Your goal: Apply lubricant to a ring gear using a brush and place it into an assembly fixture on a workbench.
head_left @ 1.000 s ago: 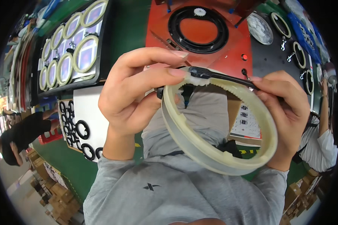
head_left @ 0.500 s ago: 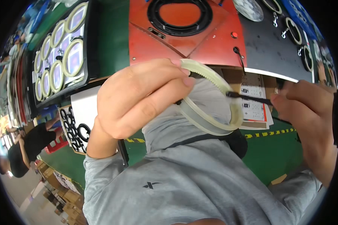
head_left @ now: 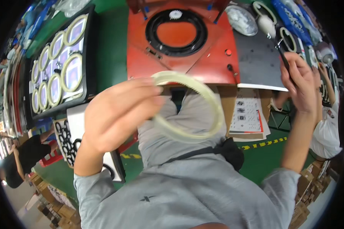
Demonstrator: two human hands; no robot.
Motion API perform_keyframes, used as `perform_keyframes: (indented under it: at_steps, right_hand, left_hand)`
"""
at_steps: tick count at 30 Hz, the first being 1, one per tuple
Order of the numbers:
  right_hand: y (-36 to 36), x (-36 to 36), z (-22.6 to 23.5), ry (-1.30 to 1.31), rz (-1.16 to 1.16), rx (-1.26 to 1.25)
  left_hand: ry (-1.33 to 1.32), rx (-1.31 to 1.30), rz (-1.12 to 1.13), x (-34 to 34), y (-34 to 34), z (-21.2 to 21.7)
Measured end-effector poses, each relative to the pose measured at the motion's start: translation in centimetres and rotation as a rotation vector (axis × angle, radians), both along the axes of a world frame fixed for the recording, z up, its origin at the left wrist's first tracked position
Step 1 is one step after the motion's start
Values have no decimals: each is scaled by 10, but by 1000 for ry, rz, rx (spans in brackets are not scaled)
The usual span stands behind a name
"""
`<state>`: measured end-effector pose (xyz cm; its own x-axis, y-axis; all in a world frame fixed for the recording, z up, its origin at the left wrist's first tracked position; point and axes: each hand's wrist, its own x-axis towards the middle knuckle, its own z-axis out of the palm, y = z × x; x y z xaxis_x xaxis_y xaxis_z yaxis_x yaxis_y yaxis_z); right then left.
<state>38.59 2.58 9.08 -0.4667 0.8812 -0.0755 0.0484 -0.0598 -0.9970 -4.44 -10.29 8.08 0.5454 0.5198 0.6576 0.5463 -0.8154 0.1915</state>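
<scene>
Green worktop [head_left: 111,49], red fixture [head_left: 179,42] behind: left hand [head_left: 116,114] fingers pinch toothed ring [head_left: 202,103] near-side rim; looks light, flexible. Right hand [head_left: 300,82] fingers pinch thin black tool [head_left: 283,57].

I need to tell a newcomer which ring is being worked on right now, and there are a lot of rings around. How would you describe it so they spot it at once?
Start at the red machine with the black ring at the top of the view. Just below it, the left hand holds up a pale cream ring with fine teeth along its edge. Unlike the similar pale rings lying in the black tray to the left, it is lifted in the air.
</scene>
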Motion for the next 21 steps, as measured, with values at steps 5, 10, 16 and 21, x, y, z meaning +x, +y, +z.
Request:
perform_keyframes:
  at_steps: [5,10,16,21]
  right_hand:
    - [20,21,-87,-380,-643,309]
    - [45,11,-136,-498,-722,516]
    - [50,11,-146,-695,-718,661]
    - [28,-35,-91,-613,-755,813]
  left_hand:
    - [-209,-79,172,-11,-4,-1]
    - [-279,-193,171,-8,1,-1]
    - [-241,-245,302,-15,1,3]
    - [-414,-472,433,-14,8,-4]
